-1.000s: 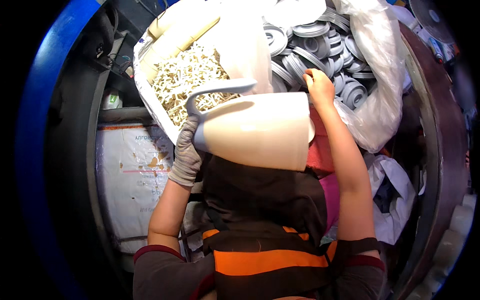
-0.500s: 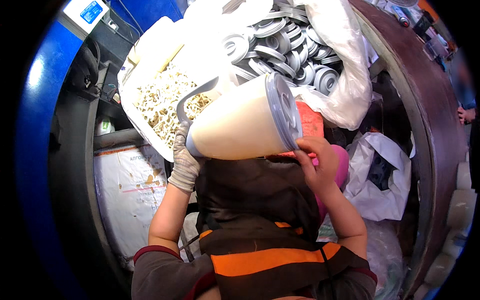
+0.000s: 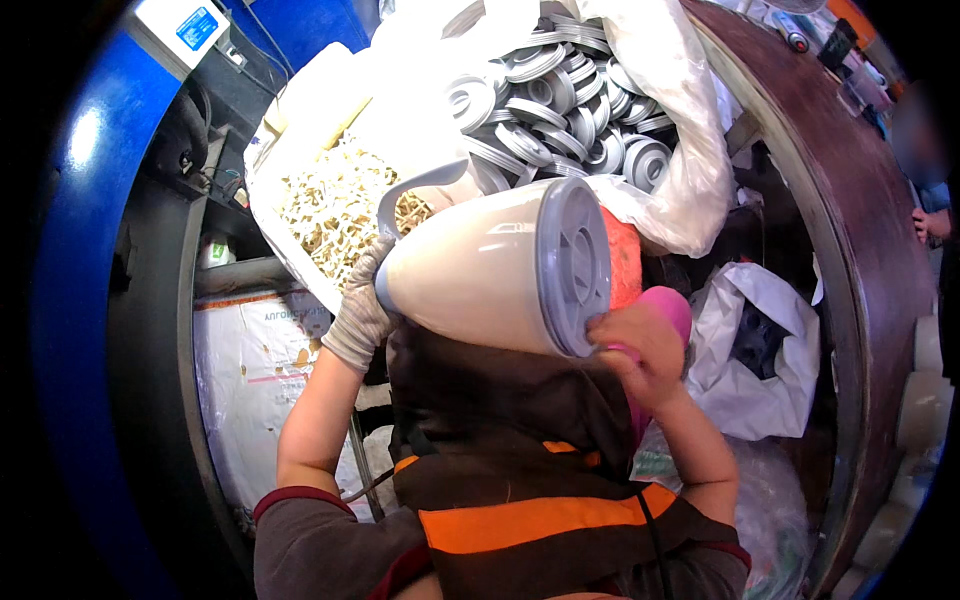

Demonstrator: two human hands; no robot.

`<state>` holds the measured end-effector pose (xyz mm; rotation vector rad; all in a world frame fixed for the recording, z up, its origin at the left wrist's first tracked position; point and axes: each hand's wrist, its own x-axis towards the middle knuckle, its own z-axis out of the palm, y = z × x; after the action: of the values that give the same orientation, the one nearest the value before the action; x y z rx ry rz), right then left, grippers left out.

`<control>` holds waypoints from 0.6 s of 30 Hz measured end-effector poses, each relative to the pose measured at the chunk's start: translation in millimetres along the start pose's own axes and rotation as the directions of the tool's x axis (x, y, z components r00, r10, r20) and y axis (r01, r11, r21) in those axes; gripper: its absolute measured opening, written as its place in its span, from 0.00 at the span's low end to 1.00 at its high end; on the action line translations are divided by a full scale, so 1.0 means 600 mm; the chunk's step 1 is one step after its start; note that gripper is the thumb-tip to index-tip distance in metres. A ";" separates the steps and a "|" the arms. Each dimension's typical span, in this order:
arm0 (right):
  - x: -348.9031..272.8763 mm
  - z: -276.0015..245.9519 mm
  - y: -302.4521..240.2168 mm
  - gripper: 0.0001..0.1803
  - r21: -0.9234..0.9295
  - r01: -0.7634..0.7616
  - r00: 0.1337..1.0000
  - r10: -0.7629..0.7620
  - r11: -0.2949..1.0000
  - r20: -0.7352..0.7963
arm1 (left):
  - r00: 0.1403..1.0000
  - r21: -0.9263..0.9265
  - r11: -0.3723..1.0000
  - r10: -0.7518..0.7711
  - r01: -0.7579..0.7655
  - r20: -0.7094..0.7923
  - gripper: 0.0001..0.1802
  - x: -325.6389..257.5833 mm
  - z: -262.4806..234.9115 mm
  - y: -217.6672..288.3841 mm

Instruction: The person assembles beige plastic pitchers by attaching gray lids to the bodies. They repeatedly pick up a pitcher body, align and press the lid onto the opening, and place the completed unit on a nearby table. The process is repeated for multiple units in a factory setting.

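A large translucent cream pitcher (image 3: 470, 275) lies tilted on its side above my lap, its grey handle (image 3: 425, 185) toward the upper left. My left hand (image 3: 362, 305), in a pale knitted glove, is closed round the grey base end. Fitted on the other end is a round grey lid (image 3: 580, 265), facing right. My bare right hand (image 3: 645, 350) is closed at the lower rim of this lid, its fingers curled and slightly blurred. The fingertips are partly hidden against the rim.
Beyond the pitcher stands a white bag of grey lids (image 3: 645, 165), with a sack of small cream-coloured pieces (image 3: 335, 205) to its left. A white bag with dark parts (image 3: 755, 345) lies to the right, inside a curved brown edge (image 3: 800, 150). Another person's hand (image 3: 935, 224) shows at far right.
The pitcher has turned so its lid faces me more, and its lid end has dropped lower. My right hand has moved down with the rim, its fingers now more curled.
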<state>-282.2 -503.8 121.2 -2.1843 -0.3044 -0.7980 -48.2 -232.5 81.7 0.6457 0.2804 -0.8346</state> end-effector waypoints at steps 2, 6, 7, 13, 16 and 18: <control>0.017 -0.025 -0.001 0.26 0.009 -0.062 0.997 0.062 0.998 -0.039 | 0.998 0.079 0.995 0.061 -0.059 -0.013 0.16 -0.009 0.006 -0.005; 0.031 -0.022 -0.020 0.37 0.190 -0.535 0.845 0.520 0.823 0.123 | 0.985 0.240 0.956 0.167 -0.171 0.037 0.16 -0.020 0.023 -0.025; 0.026 -0.020 -0.022 0.38 0.224 -0.605 0.796 0.576 0.764 0.185 | 0.984 0.252 0.951 0.171 -0.176 0.044 0.16 -0.020 0.025 -0.028; 0.009 -0.008 -0.017 0.38 0.108 -0.457 0.882 0.434 0.883 0.183 | 0.992 0.339 0.933 0.101 -0.120 0.074 0.18 -0.028 0.035 -0.024; 0.013 -0.030 -0.023 0.38 -0.064 -0.258 0.946 0.266 0.964 0.187 | 0.993 0.402 0.912 0.040 -0.081 0.108 0.20 -0.021 0.051 -0.024; 0.008 -0.041 -0.027 0.38 -0.193 -0.091 0.979 0.123 0.977 0.161 | 0.972 0.573 0.789 0.134 -0.223 0.193 0.22 -0.044 0.095 -0.045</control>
<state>-296.8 -511.2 146.0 -2.4280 -0.2028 -0.5983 -86.8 -265.9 126.9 1.1755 -0.1906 -0.7771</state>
